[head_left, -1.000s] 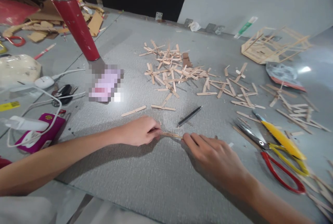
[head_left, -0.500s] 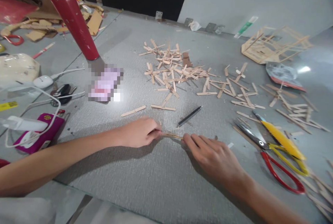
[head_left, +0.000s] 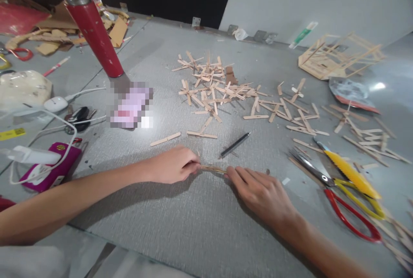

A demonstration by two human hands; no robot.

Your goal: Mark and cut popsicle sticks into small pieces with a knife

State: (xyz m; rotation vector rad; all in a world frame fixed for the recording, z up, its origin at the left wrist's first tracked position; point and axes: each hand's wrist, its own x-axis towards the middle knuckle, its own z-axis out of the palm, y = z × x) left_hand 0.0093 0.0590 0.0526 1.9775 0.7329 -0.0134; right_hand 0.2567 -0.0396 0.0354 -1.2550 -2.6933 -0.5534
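Observation:
My left hand (head_left: 173,165) lies on the grey table (head_left: 180,222) with its fingers pinched on the left end of a small bundle of wooden sticks (head_left: 213,168). My right hand (head_left: 263,194) rests on the table to the right, its fingertips pressed on the bundle's other end. The sticks lie flat between both hands. A black pen (head_left: 235,144) lies just beyond them. A big scatter of wooden craft sticks (head_left: 214,84) covers the middle of the table.
Yellow-handled and red-handled scissors (head_left: 350,185) lie at the right. A stick-built frame (head_left: 338,56) stands at the far right. A red flask (head_left: 93,28) stands at the far left, with a magenta box (head_left: 51,168), white cables and cardboard scraps nearby.
Both hands stay on the stick bundle; only the view has shifted slightly.

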